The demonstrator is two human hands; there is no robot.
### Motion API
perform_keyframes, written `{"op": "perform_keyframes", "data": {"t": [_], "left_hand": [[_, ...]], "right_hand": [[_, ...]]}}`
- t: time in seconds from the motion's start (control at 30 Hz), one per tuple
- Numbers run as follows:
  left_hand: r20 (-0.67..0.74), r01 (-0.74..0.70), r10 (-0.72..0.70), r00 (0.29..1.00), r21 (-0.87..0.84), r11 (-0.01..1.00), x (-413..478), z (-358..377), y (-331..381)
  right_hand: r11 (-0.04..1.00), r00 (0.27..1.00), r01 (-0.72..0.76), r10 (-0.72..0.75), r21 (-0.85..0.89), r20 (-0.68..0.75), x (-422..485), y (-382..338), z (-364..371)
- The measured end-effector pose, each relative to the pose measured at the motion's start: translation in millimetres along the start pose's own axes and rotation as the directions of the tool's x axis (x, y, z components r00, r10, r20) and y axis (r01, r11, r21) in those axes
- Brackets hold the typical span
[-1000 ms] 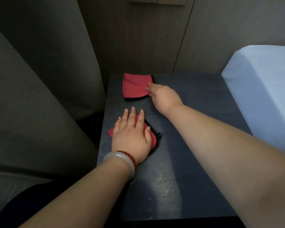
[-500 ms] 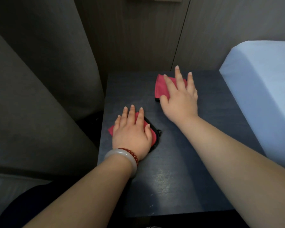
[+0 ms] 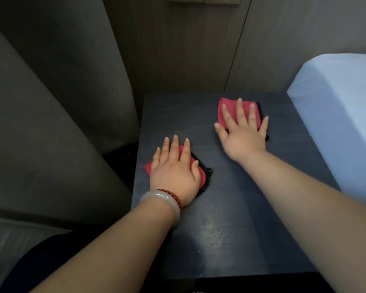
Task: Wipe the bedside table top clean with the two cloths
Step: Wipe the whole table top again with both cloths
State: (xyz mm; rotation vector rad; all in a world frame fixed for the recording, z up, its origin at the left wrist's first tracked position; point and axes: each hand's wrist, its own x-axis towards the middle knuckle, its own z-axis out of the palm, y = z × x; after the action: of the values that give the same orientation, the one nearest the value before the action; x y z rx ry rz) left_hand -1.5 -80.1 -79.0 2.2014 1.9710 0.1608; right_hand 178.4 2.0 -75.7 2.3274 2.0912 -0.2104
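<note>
Curtain (image 3: 51,102): grey fabric hangs along the left side, just beside the table (image 3: 230,229).

Table: dark top, wall panels behind, a pale sheen on the near centre.

Left cloth (image 3: 202,172): red with a black edge, lying flat on the left part of the top, near the left edge. Most of it is covered by the hand; a red corner shows at the left and the black edge at the right.

Left hand (image 3: 174,172): palm down, flat on the left cloth. Fingers extended and slightly spread, thumb alongside on the right. Nothing is pinched. The wrist carries a pale bangle (image 3: 161,200) and a red bead bracelet (image 3: 172,196).

Right cloth (image 3: 228,107): red with a black edge, flat on the far right part of the top, well apart from the left cloth.

Right hand (image 3: 243,136): palm down, flat on the right cloth. Fingers extended and spread wide, thumb out to the left. Nothing is pinched.

Bed (image 3: 336,123): white sheet, just beside the table's right edge.
</note>
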Motion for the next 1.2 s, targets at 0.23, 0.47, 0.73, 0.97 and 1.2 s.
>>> {"op": "perform_keyframes", "data": {"t": [0.23, 0.47, 0.73, 0.97, 1.2], "left_hand": [[-0.057, 0.05, -0.045, 0.997, 0.088, 0.995, -23, -7, 14], [0.084, 0.04, -0.046, 0.995, 0.071, 0.997, 4, 1, 11], [0.316, 0.066, -0.096, 0.944, 0.103, 0.992, 117, -21, -3], [0.22, -0.078, 0.054, 0.974, 0.102, 0.992, 96, -9, -2], [0.305, 0.037, -0.067, 0.95, 0.102, 0.994, 165, -19, 6]], "right_hand": [[0.996, 0.999, -0.02, 0.017, 0.082, 0.028, -25, -5, 13], [0.989, 0.999, -0.013, 0.019, 0.146, -0.042, -23, -2, 15], [0.989, 0.998, -0.011, 0.021, 0.149, -0.065, -22, -3, 16], [0.987, 0.996, -0.027, 0.041, 0.16, -0.085, -21, -3, 18], [0.988, 0.996, -0.026, 0.038, 0.154, -0.075, -23, -3, 15]]}}
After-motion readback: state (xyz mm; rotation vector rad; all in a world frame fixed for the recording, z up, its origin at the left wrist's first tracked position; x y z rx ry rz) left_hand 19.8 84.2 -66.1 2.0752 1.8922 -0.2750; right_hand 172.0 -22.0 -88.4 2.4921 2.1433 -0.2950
